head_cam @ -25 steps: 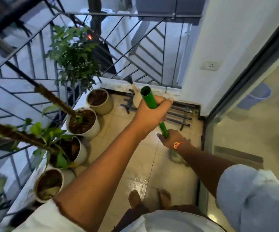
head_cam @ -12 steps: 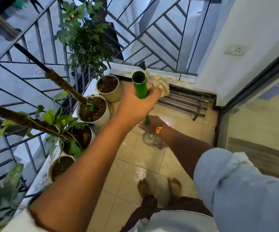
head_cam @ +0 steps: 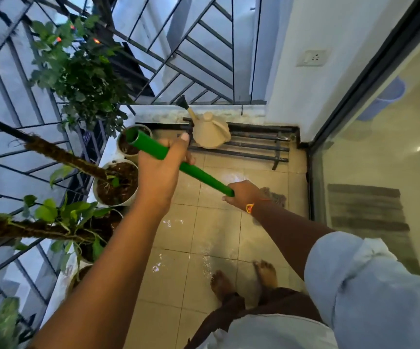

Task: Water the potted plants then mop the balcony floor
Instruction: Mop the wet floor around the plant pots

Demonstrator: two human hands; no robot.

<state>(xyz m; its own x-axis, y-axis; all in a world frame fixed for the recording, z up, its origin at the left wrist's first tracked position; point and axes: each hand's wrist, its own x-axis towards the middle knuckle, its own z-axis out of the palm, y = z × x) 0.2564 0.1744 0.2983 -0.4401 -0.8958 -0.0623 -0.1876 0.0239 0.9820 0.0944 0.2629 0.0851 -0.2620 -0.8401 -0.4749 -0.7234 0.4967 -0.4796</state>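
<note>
Mop handle [head_cam: 205, 177] slanting across frame centre. Left hand [head_cam: 162, 172] gripping it near the top end, right hand [head_cam: 244, 195] gripping lower down. Mop head [head_cam: 275, 196] lying on wet floor [head_cam: 214, 235], centre right; pots [head_cam: 113, 202] lining left.

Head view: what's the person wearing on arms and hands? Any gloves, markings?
No gloves on the left hand or right hand. The right wrist carries a thin orange-and-yellow thread band. A pale blue fabric sleeve is bunched above the right elbow; both forearms are uncovered. No left sleeve shows.
</note>
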